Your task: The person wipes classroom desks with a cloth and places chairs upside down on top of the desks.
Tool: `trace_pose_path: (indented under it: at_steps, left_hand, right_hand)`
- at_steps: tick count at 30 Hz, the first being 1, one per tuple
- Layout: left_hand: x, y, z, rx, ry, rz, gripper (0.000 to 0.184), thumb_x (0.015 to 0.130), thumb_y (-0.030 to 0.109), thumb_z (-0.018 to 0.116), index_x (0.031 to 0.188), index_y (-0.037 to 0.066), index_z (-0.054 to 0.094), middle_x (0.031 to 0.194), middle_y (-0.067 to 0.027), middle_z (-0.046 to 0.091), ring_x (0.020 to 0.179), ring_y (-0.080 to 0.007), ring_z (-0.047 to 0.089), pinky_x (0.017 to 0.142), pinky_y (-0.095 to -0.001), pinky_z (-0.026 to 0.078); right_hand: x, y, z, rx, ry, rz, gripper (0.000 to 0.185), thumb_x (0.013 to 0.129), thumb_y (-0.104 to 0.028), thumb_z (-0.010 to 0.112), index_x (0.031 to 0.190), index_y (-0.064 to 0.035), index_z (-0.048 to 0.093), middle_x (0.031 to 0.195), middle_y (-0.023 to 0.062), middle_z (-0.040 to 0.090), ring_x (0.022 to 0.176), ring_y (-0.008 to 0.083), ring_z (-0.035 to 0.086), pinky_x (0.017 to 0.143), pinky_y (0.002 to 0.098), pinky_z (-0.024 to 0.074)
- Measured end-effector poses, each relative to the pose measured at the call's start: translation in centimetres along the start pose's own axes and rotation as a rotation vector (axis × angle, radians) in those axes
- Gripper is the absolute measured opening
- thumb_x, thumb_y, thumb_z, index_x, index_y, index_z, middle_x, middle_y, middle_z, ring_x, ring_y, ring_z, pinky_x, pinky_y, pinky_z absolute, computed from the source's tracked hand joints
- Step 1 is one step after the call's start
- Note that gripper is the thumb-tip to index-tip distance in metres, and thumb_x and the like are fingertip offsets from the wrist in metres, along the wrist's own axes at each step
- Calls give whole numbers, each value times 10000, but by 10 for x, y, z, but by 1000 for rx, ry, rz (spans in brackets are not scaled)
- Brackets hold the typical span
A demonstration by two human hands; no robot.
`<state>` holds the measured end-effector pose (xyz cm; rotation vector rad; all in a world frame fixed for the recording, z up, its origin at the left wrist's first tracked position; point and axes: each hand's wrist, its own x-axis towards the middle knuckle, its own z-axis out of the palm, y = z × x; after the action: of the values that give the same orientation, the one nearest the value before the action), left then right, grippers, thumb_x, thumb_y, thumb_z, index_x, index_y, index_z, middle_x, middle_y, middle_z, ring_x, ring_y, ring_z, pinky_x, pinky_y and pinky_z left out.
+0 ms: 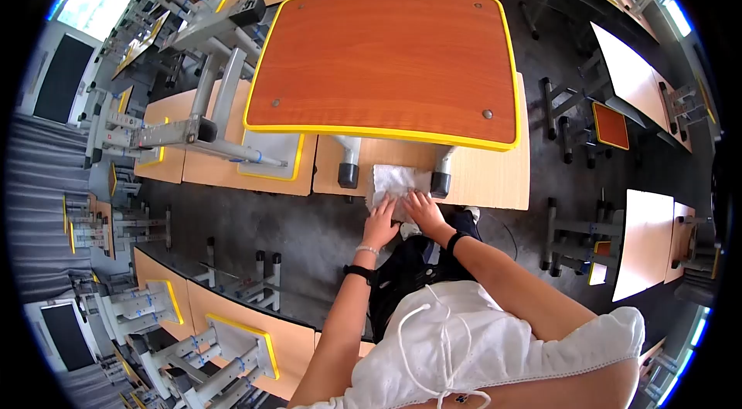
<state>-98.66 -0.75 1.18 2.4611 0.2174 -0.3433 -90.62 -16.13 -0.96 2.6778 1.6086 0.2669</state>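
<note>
A white cloth lies at the front edge of the light wooden desk, partly hanging over it. My left hand holds its lower left part, with the fingers on the fabric. Close beside it, my right hand grips the lower right part. The two hands almost touch. Above them a stool with a red-brown seat and yellow rim stands upright on the desk. Its black-capped feet rest either side of the cloth.
Upturned stools with grey metal legs sit on the desk at left. More desks stand across the aisle on the right. Behind me, another desk row carries upturned stools. Grey curtains hang at far left.
</note>
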Motion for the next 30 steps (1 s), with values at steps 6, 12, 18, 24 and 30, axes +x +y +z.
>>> trace_pose_path:
  at_steps: [6, 12, 18, 24, 30]
  left_hand:
    - [-12, -12, 9, -184, 145, 75, 574, 768, 127, 586, 1282, 22, 353, 1287, -193, 405, 1184, -306, 400, 970, -360, 341]
    - [-61, -58, -4, -541, -152, -399, 467, 815, 157, 563, 1240, 19, 426, 1139, -138, 556, 1048, -198, 526, 857, -299, 421]
    - [-111, -86, -23, -548, -168, -485, 464, 827, 207, 535, 1247, 41, 431, 1184, -97, 537, 1047, -203, 521, 898, -317, 392]
    - [-108, -15, -91, -1381, -13, -47, 520, 785, 129, 537, 1271, 31, 380, 1201, -78, 499, 1096, -184, 470, 952, -342, 344]
    - [-102, -2, -106, -1547, 160, -11, 472, 759, 76, 518, 1215, -11, 431, 1109, -68, 532, 1021, -156, 495, 918, -284, 368]
  right_hand:
    - [16, 9, 1, 128, -98, -5, 377, 725, -181, 546, 1099, -149, 507, 1129, 98, 454, 995, 252, 458, 781, 341, 441]
    - [27, 8, -4, 351, -340, 39, 446, 619, -67, 616, 1058, -87, 538, 955, 126, 544, 869, 293, 525, 722, 358, 463]
    - [38, 29, -63, 2003, -603, 264, 510, 719, -115, 603, 1199, -34, 452, 1132, 74, 537, 1031, 194, 514, 910, 338, 388]
    - [46, 30, -101, 2606, -665, 311, 553, 784, -165, 597, 1281, -109, 360, 1236, 38, 460, 1118, 177, 462, 954, 341, 367]
    - [47, 14, -99, 2659, -665, 306, 447, 802, -117, 562, 1223, -74, 416, 1182, 35, 508, 1067, 173, 501, 928, 333, 384]
